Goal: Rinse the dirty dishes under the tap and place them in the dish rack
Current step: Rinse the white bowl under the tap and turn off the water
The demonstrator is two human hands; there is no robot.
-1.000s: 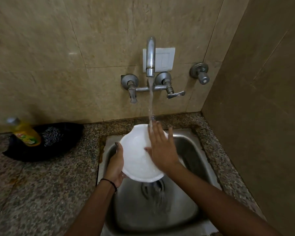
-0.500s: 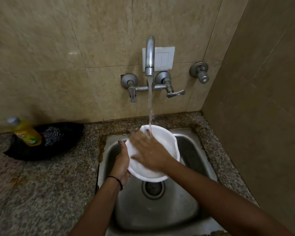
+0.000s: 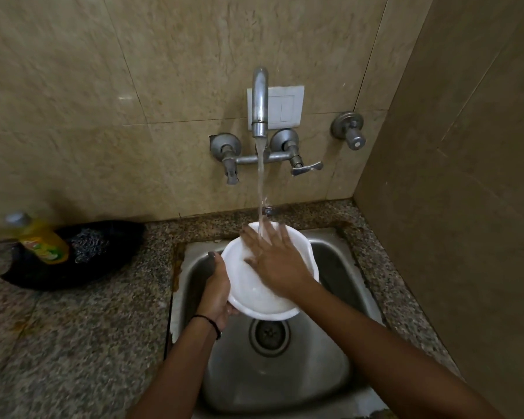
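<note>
White bowl [image 3: 250, 293] sits dead centre of the frame, held tilted over the sink [image 3: 341, 300], just above the drain [image 3: 269, 334]. The left hand [image 3: 217, 290] grips the bowl's left rim, with the thumb up along the edge and the fingers tucked underneath. There's a thin black band [image 3: 210, 322] on that wrist. The right hand [image 3: 277, 261] lies flat inside the bowl with its fingers spread out straight, pressing on the surface and not grabbing anything. The water stream [image 3: 261, 182] lands right on those fingers at the bowl's top edge.

The stream comes from a wall tap [image 3: 260, 101] in the upper middle, which has a lever [image 3: 231, 173] on the left and another lever [image 3: 306, 168] on the right. A white switch plate [image 3: 286, 107] sits behind the spout, and a separate valve [image 3: 350, 132] is further right.

The sink is set in a speckled granite bench [image 3: 73, 343]. At the left of the frame there's a yellow soap bottle [image 3: 43, 241], a bit blurry, next to a black tray thing [image 3: 58, 273] with a steel scrubber [image 3: 89, 247] on it. Beige tiles [image 3: 164, 71] run behind everything.
</note>
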